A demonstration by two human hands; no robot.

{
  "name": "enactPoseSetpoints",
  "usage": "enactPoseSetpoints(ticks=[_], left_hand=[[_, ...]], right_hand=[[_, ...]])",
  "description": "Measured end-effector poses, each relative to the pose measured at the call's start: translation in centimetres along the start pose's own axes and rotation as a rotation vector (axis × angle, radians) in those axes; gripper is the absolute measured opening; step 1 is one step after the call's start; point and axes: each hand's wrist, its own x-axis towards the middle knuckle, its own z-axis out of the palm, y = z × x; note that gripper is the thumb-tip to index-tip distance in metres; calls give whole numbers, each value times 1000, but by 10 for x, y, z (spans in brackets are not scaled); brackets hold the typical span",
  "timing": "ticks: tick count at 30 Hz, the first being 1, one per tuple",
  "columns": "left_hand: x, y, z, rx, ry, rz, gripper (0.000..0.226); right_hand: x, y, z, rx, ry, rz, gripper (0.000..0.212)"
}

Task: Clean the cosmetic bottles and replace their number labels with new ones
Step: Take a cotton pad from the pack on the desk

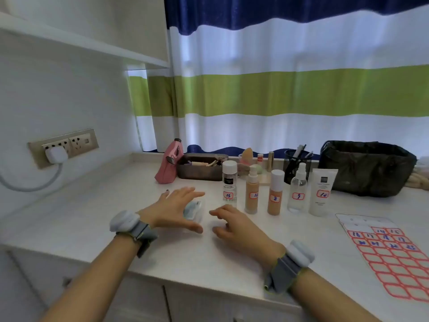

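In brown tray (199, 174): small clutter.

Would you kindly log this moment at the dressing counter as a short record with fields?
setting: white counter below a striped curtain
bottles: five in a row, from clear bottle marked 15 to white tube marked 10
label sheet: red-bordered label sheet at the right, some labels numbered
left hand: left hand open, fingers spread over a small wipe packet
right hand: right hand open, low over the counter
bottles handled: none
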Motion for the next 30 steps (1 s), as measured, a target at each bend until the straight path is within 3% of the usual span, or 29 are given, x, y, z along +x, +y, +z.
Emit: enactPoseSetpoints(ticks=[3,9,16,21,26,30], left_hand=[[-4,-3,-1,-8,-66,-26,99],[-8,3,14,-46,99,-14,110],[-22,34,16,-216,213,173,96],[-24,44,21,-290,243,253,89],[-21,46,29,-410,250,280,58],[-25,44,25,-727,336,235,69]], right_hand=[[-2,2,0,-16,-3,6,55],[-10,-4,0,8,12,-8,84],[-12,-9,4,181,54,-6,115],[-15,-11,4,347,72,22,117],[-15,-11,9,486,75,34,115],[-16,-7,6,436,60,77,111]])
